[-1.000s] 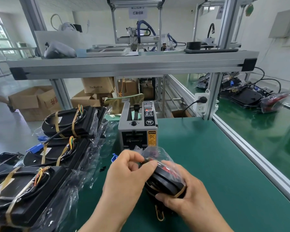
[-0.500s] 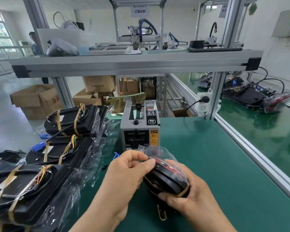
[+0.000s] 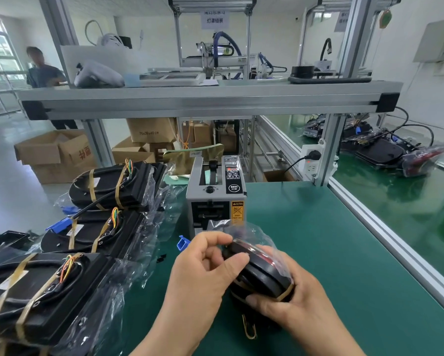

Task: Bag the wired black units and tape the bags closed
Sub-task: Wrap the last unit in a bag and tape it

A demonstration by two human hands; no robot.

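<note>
**Holding the half-bagged unit just short of the dispenser**

Compared with half a second ago, your left hand point(image 3: 203, 273) has loosened its cover over the rounded black wired unit point(image 3: 262, 276). The fingers that lay across its top are now drawn back and curled. Only the thumb point(image 3: 237, 260) and the side of the forefinger pinch its upper rim through the film. The thin clear plastic bag point(image 3: 262, 235) now stands higher beyond your fingertips, its loose end rising in front of the grey tape dispenser point(image 3: 215, 199). Your right hand point(image 3: 292, 304) has barely shifted. Far beyond your left knuckles, behind the shelf, a person in a dark shirt point(image 3: 43, 70) shows more fully than before.

Your right hand grips the unit from the right. One digit is tucked under the near edge, where a tan band point(image 3: 285, 295) crosses it. The others are curled close together round the far side, under the film.

The unit sits tilted between your two hands, lifted off the green bench mat point(image 3: 344, 253). A loop of tan strap point(image 3: 250, 330) hangs below your right fingers. To the left of your left knuckles lie three strapped black units in clear bags point(image 3: 92, 235).
</note>
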